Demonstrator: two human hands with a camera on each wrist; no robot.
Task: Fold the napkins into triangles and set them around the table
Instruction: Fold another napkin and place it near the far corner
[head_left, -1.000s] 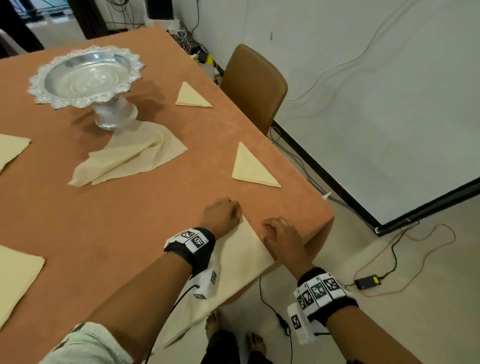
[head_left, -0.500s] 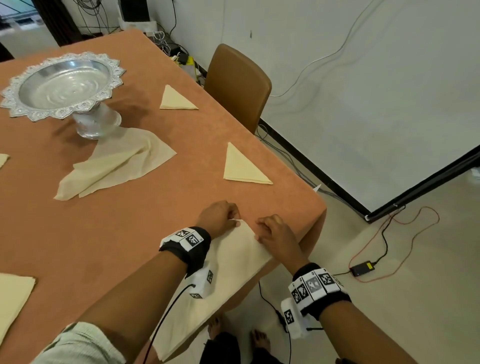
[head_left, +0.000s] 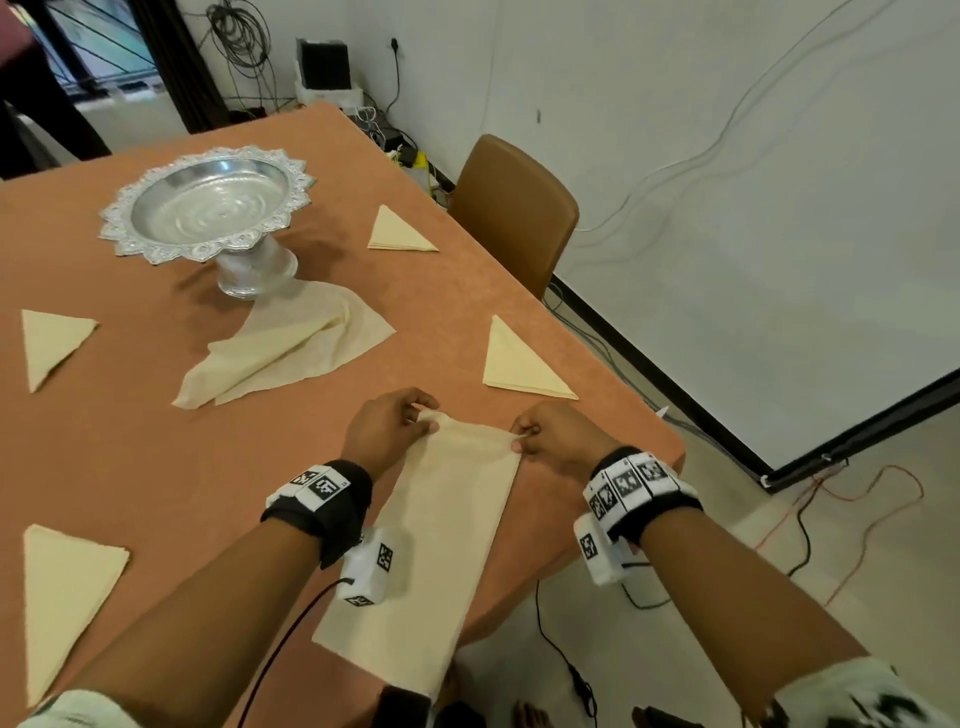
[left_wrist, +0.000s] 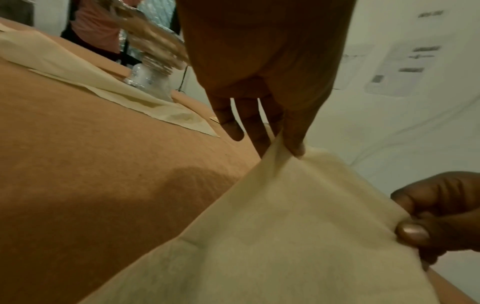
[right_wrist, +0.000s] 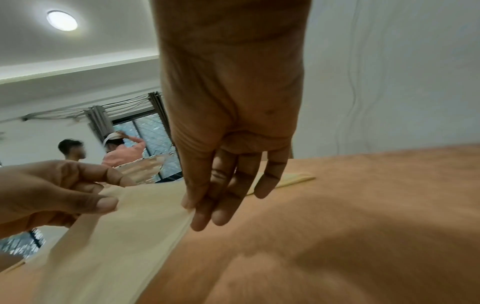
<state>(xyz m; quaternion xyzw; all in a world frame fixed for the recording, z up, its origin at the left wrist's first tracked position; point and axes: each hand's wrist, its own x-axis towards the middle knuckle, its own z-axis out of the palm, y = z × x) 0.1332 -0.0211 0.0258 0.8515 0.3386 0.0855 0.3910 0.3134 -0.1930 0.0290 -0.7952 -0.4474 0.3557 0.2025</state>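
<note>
A cream napkin (head_left: 441, 540) folded into a long rectangle lies at the near right corner of the orange table (head_left: 130, 467), its near end hanging past the edge. My left hand (head_left: 395, 431) pinches its far left corner (left_wrist: 278, 144) between thumb and fingers. My right hand (head_left: 550, 436) pinches the far right corner (right_wrist: 187, 207). The far edge is raised a little off the cloth. Several folded triangle napkins lie around the table, at the right edge (head_left: 519, 364), far right (head_left: 397, 234), left (head_left: 49, 343) and near left (head_left: 62, 597).
A silver pedestal bowl (head_left: 208, 208) stands at the back, with a loose heap of unfolded napkins (head_left: 291, 348) at its foot. A brown chair (head_left: 511, 208) stands by the table's right side. Cables lie on the floor to the right. People stand beyond the table in the right wrist view.
Both hands have gone from resting on the napkin's far end to pinching its two far corners and lifting that edge. The head view has shifted to show more of the table's left.
</note>
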